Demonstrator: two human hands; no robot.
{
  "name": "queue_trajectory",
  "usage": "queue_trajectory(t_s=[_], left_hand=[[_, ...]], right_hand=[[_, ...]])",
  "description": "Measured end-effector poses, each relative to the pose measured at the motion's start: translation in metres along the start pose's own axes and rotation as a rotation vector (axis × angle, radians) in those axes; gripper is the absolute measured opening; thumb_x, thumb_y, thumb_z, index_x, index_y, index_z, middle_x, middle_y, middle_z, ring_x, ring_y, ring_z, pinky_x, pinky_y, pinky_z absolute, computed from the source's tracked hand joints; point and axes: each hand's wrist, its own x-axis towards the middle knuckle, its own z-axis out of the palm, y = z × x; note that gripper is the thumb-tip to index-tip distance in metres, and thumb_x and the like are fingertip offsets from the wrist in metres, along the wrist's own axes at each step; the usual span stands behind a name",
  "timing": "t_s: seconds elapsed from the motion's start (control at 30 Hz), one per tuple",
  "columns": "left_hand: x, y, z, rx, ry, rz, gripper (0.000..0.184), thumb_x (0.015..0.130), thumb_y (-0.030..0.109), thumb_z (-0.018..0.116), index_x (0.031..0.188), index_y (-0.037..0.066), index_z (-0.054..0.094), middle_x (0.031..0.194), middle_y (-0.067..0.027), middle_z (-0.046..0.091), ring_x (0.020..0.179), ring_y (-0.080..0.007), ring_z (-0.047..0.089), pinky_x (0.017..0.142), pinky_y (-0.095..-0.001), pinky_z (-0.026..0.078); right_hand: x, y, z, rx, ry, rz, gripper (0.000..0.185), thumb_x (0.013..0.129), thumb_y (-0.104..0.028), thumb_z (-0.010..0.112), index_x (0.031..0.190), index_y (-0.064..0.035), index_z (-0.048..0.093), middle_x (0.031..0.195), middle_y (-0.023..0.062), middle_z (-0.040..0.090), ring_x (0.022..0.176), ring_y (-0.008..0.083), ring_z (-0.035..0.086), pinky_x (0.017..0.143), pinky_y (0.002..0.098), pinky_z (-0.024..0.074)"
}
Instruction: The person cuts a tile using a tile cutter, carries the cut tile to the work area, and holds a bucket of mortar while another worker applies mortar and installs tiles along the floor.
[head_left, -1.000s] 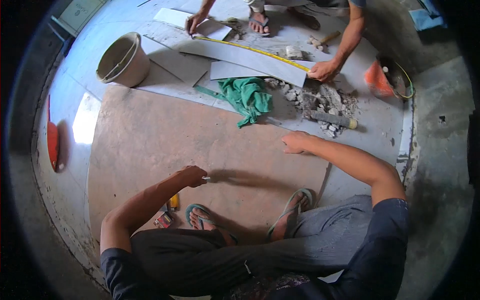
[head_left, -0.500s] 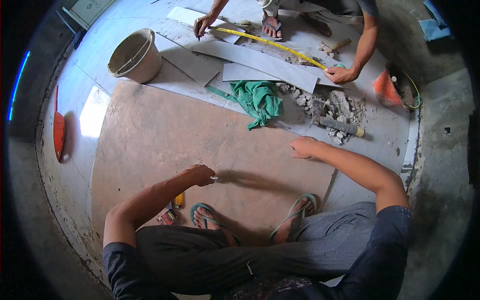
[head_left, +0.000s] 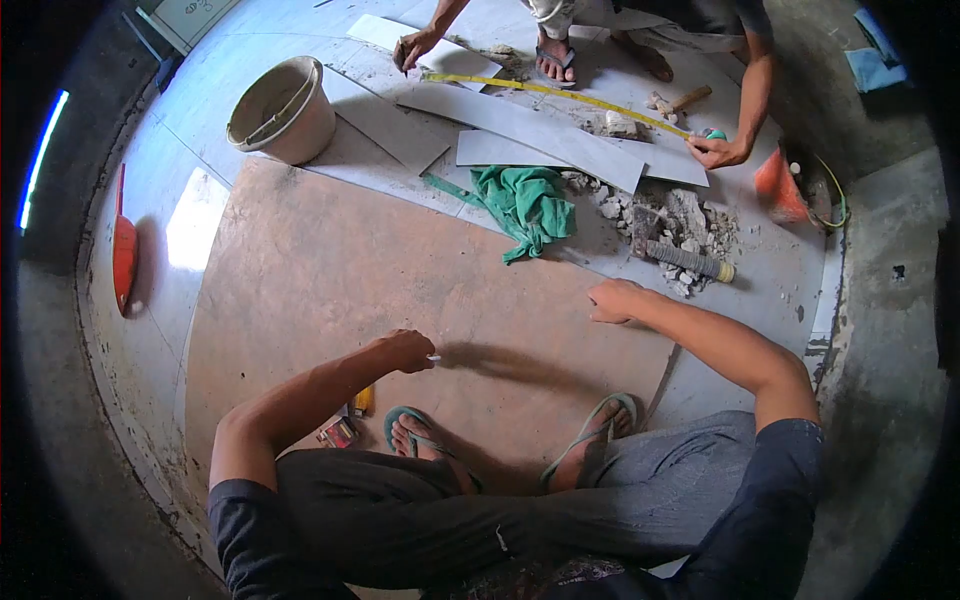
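Pinching a small white object (head_left: 434,358) in the nearly closed grip of the left hand (head_left: 405,350), over a broad reddish-brown board (head_left: 330,250). Curling the right hand (head_left: 612,300) loosely near the board's far right edge; cannot tell anything held under those fingers. Near the left forearm, see a small red box (head_left: 341,433) beside a yellow item (head_left: 363,400). Farther out, find a crumpled green cloth (head_left: 525,205), a hammer with a wrapped grey handle (head_left: 690,261) on pale broken rubble (head_left: 685,212), and a long light-grey tile strip (head_left: 520,118). Beyond, see a yellow measuring tape (head_left: 560,94) stretched between the hands (head_left: 718,152) of another person (head_left: 690,22).

Compared with a second ago, notice the tape shifted past the strip's end near the rubble, leaving that end uncovered. Means no visible change for the white object, held in the left fingertips as before. Notice also a slightly shifted view.
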Motion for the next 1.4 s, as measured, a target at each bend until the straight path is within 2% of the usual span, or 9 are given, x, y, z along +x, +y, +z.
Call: queue_trajectory(t_s=[0.4,0.6,0.67,0.83,0.97,1.1,1.2,1.33,1.4], left_hand=[[0.002,-0.004,0.003,0.078,0.028,0.006,0.026,0.072,0.03,0.06,0.086,0.009,0.063,0.082,-0.0114,0.062,0.081,-0.0283,0.058,0.07,-0.0394,0.046],[0.003,0.017,-0.024,-0.206,0.251,0.19,0.024,0.072,0.027,0.059,0.081,0.004,0.061,0.077,-0.0143,0.06,0.073,-0.0305,0.057,0.064,-0.0372,0.045],[0.002,0.025,-0.04,-0.393,0.332,0.097,0.032,0.075,0.036,0.058,0.082,0.006,0.06,0.072,-0.0129,0.058,0.067,-0.0231,0.057,0.061,-0.0332,0.043],[-0.037,0.04,-0.081,-0.966,0.568,-0.022,0.025,0.075,0.027,0.062,0.077,0.002,0.059,0.064,-0.002,0.054,0.061,-0.0068,0.047,0.055,-0.0261,0.039],[-0.07,0.036,-0.071,-1.173,0.714,-0.075,0.027,0.072,0.027,0.065,0.075,0.001,0.058,0.058,-0.0017,0.047,0.055,-0.0079,0.04,0.049,-0.0256,0.034],[-0.084,0.022,-0.051,-0.979,0.523,-0.309,0.027,0.076,0.027,0.062,0.075,0.0,0.057,0.063,0.0006,0.052,0.061,-0.0072,0.047,0.055,-0.0237,0.038],[-0.071,0.012,-0.017,-1.252,0.366,-0.431,0.029,0.077,0.03,0.061,0.077,0.001,0.059,0.067,-0.003,0.056,0.061,-0.0088,0.051,0.056,-0.0234,0.042],[-0.047,0.013,-0.003,-1.315,0.056,-0.527,0.025,0.077,0.029,0.057,0.091,0.009,0.061,0.079,-0.0029,0.06,0.071,-0.012,0.056,0.062,-0.0276,0.047],[-0.032,0.021,-0.014,-1.31,-0.047,-0.437,0.028,0.077,0.031,0.055,0.094,0.009,0.061,0.081,-0.0031,0.06,0.072,-0.013,0.057,0.061,-0.028,0.046]], right_hand=[[0.001,-0.001,-0.005,0.011,0.039,-0.019,0.035,0.07,-0.03,0.058,0.085,0.0014,0.055,0.085,0.0223,0.057,0.085,0.0353,0.055,0.072,0.0422,0.0455],[0.031,0.03,-0.05,0.092,0.62,0.124,0.032,0.066,-0.022,0.057,0.09,-0.0026,0.047,0.086,0.0215,0.053,0.084,0.0362,0.051,0.072,0.0448,0.0426],[0.05,0.059,-0.071,0.019,0.755,0.181,0.04,0.065,-0.022,0.058,0.096,-0.0016,0.046,0.09,0.0229,0.052,0.088,0.0363,0.05,0.076,0.0435,0.042],[0.085,0.105,-0.117,-0.063,0.716,0.311,0.076,0.059,-0.032,0.067,0.119,0.0011,0.035,0.117,0.0227,0.04,0.108,0.0355,0.039,0.09,0.041,0.0349],[0.098,0.107,-0.145,-0.055,0.645,0.362,0.098,0.055,-0.042,0.072,0.128,0.0003,0.022,0.128,0.0217,0.029,0.117,0.0341,0.03,0.095,0.0422,0.0294],[0.128,0.135,-0.137,0.006,0.627,0.331,0.105,0.052,-0.045,0.073,0.129,0.0011,0.018,0.127,0.023,0.03,0.117,0.0352,0.031,0.097,0.0396,0.0277],[0.123,0.144,-0.135,0.058,0.642,0.352,0.108,0.048,-0.046,0.075,0.129,-0.0004,0.019,0.123,0.0247,0.034,0.117,0.0354,0.032,0.096,0.0396,0.029],[0.11,0.131,-0.142,0.14,0.703,0.292,0.107,0.045,-0.041,0.076,0.129,-0.0042,0.022,0.121,0.028,0.033,0.114,0.0404,0.033,0.093,0.0416,0.0317],[0.096,0.11,-0.138,0.176,0.822,0.26,0.105,0.045,-0.038,0.074,0.129,-0.0039,0.022,0.119,0.0291,0.033,0.112,0.0417,0.034,0.093,0.0422,0.0317]])
